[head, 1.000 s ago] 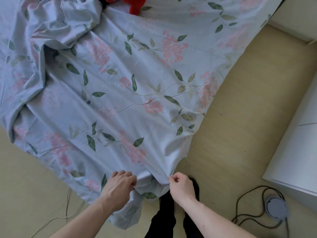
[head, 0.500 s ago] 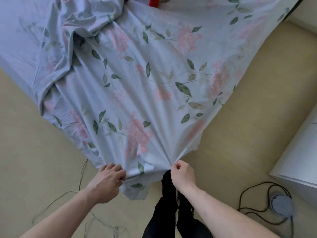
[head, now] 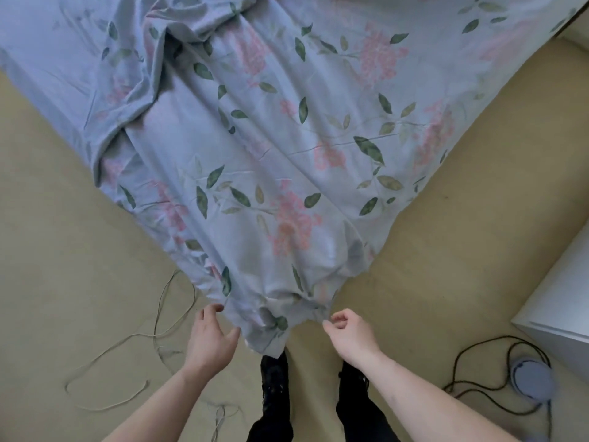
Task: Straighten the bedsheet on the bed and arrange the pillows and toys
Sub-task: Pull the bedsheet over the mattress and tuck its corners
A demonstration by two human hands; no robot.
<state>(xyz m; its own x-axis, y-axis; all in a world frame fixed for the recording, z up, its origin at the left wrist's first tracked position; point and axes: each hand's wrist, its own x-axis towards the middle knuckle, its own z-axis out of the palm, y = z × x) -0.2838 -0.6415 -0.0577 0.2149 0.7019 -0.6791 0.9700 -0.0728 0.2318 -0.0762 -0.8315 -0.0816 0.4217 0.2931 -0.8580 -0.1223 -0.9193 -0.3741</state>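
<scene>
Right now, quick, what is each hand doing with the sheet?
Left hand: open, fingers spread beside the bedsheet edge, gripping nothing.
Right hand: fingers curled, seems to pinch the bedsheet's edge.

Pale blue bedsheet [head: 287, 138] with pink flowers and green leaves, beige floor [head: 63, 250], black cable [head: 478, 387]

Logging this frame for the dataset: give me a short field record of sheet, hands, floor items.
sheet: floral, blue, corner hangs toward the person, bunched folds at upper left
left hand: fingers relaxed, at the sheet edge, no grip
right hand: pinches the sheet edge
floor: pale cord at left; dark cable and round device at right
</scene>
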